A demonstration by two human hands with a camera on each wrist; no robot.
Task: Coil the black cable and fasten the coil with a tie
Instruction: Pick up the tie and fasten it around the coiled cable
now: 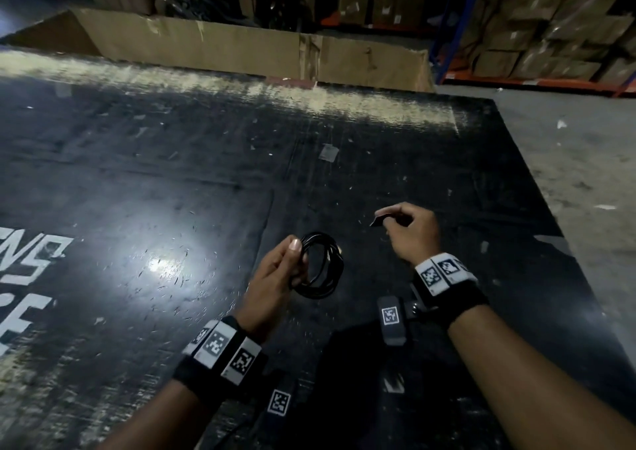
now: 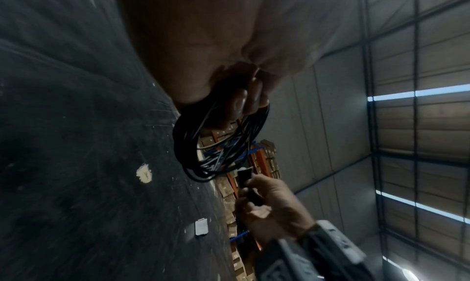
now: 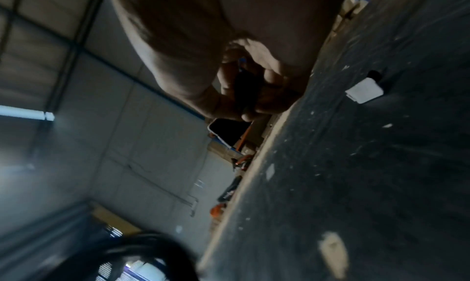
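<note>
The black cable is wound into a small round coil of several loops. My left hand grips its left side, thumb on top, and holds it above the dark table. In the left wrist view the coil hangs below my curled fingers. My right hand hovers to the right of the coil, apart from it, pinching a short black strap-like tie. The tie shows again in the left wrist view and as a dark strip in the right wrist view.
A long cardboard wall stands along the table's far edge. Shelves of cardboard boxes fill the back right. The table's right edge drops to a grey floor. A small pale scrap lies on the table beyond my hands.
</note>
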